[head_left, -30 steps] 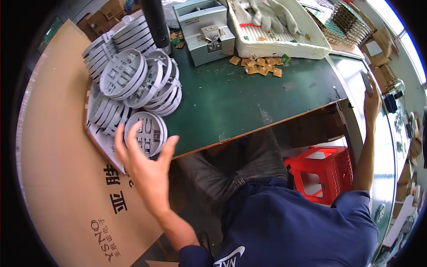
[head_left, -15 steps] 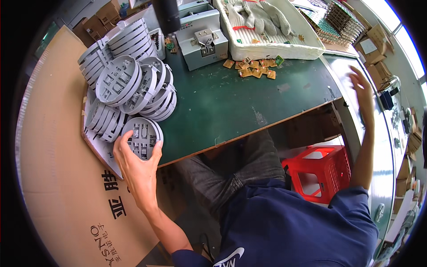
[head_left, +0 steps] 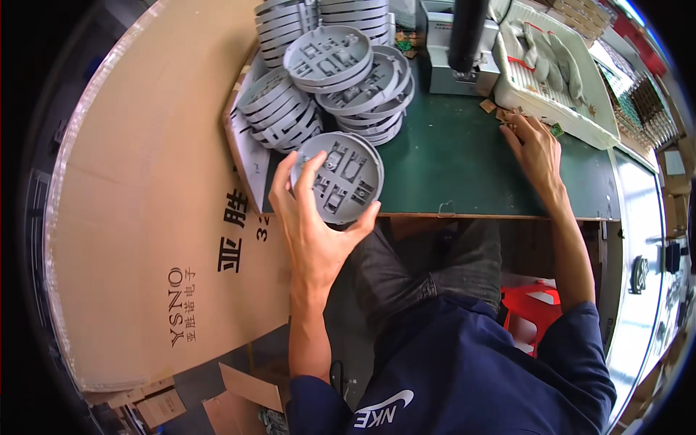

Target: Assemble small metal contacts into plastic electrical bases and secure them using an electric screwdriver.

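My left hand (head_left: pixel 313 228) grips a round grey plastic housing (head_left: pixel 348 174) by its rim, thumb on one side and fingers on the other. The moulded slots and clips inside the housing face up. Behind it stand stacks of similar grey housings (head_left: pixel 330 54), some leaning over one another. My right hand (head_left: pixel 535 148) reaches down over the small brown circuit boards (head_left: pixel 489 106) in front of the white foam tray. Its thumb and fingers look apart, and the hand covers most of the boards; no piece shows between the fingertips.
A grey bench machine (head_left: pixel 453 54) stands behind the green tabletop (head_left: pixel 449 167), with a dark post (head_left: pixel 470 32) in front. Grey gloves (head_left: pixel 554 61) lie in the white foam tray (head_left: pixel 605 134). A large cardboard sheet (head_left: pixel 145 181) borders the left side; a red stool (head_left: pixel 533 308) stands below.
The whole view has shifted. My right hand has come in from the far right to the circuit boards. My left hand keeps its hold on the housing, now nearer the table's front edge.
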Motion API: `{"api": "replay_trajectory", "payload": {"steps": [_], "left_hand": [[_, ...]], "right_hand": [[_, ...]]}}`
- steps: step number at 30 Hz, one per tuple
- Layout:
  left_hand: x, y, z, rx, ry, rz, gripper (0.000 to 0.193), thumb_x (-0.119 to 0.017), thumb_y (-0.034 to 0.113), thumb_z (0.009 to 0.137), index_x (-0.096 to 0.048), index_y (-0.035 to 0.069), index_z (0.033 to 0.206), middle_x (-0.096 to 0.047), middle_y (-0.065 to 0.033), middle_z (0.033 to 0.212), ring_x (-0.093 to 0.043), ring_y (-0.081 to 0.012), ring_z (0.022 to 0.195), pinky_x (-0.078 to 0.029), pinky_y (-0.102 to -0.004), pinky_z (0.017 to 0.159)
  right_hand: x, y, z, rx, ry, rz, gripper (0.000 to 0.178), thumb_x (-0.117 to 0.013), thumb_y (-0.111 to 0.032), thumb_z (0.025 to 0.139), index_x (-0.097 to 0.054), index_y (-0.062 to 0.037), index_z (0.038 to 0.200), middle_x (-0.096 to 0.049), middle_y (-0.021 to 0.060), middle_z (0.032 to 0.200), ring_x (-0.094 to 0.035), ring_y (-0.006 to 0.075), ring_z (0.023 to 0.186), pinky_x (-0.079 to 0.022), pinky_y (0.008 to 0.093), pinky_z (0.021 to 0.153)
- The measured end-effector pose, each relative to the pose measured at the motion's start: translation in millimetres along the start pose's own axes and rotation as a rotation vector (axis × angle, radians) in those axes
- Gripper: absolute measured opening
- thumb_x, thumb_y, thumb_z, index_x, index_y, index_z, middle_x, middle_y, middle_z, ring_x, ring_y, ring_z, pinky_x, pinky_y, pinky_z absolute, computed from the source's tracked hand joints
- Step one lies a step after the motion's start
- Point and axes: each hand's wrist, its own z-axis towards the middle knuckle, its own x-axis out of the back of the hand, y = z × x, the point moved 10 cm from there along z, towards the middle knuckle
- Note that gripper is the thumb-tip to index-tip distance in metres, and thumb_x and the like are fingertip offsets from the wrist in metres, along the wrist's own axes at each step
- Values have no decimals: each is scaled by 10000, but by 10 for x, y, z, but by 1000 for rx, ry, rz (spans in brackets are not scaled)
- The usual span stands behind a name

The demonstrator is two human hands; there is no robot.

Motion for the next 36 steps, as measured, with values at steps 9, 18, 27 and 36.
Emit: {"api": "replay_trajectory", "payload": {"steps": [9,18,27,36], "left_hand": [[-464,-31,73,-51,-70,-18,852,-916,184,668,-500,97,1407,-346,-232,1436,-390,-428,1326,-426,-539,1071],[-403,-96,56,29,-58,-91,809,-887,147,691,-506,90,1402,-375,-228,1437,-407,-398,1347,-425,-515,1083],[-270,-271,-35,211,39,45,779,-912,268,739,-503,43,1362,-480,-214,1298,-441,-391,1249,-419,-511,1043],[-247,-395,125,321,-267,101,1168,-886,535,697,-313,-41,1537,-315,-323,1554,-337,-483,1423,-389,-550,1117]], "right_hand": [[25,197,-76,-155,46,186,188,-709,-204,939,-707,-91,1089,-705,99,908,-690,253,796,-530,365,693],[316,-307,-78,-170,196,592,134,-685,-121,971,-684,-27,1067,-704,72,917,-697,182,829,-558,320,708],[-640,-1852,-202,-554,-408,1821,171,-628,-120,1022,-607,-9,1151,-674,80,1090,-683,191,1075,-581,350,963],[-736,-1788,20,-486,-92,1354,201,-701,-125,963,-672,38,1076,-743,102,887,-697,127,834,-552,298,768]]}}
